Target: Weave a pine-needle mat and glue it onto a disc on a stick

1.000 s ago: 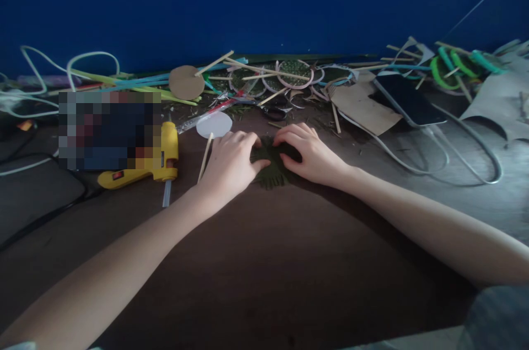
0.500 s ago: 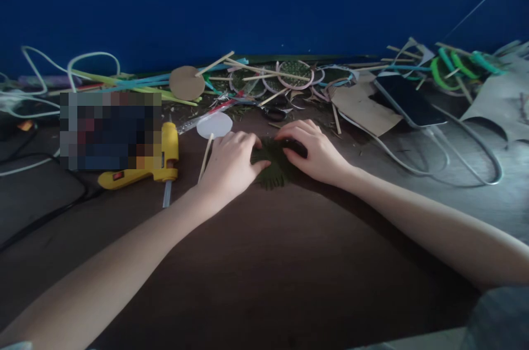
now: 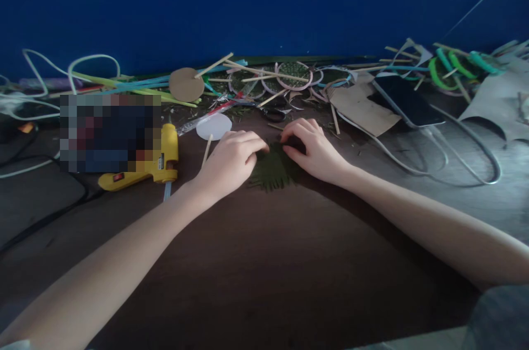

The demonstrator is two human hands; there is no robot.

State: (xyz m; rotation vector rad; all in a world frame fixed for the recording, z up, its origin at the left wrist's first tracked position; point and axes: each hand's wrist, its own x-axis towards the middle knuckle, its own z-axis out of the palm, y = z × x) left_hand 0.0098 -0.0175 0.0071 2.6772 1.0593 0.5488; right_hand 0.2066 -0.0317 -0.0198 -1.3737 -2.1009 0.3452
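A dark green fringed piece lies flat on the brown table, its cut strips pointing toward me. My left hand rests on its left edge with fingers curled and pressed down on it. My right hand presses on its upper right part, fingertips bent onto the green material. A thin wooden stick and a white disc lie just left of my left hand.
A yellow glue gun lies at the left beside a blurred patch. Along the back are a cardboard disc, sticks, coloured straws, round woven pieces, cardboard scraps, a dark phone with grey cables, and green rings.
My left hand's fingers slid up and rightward over the green piece's top edge. My right hand shifted slightly right and up, uncovering more of the fringe.
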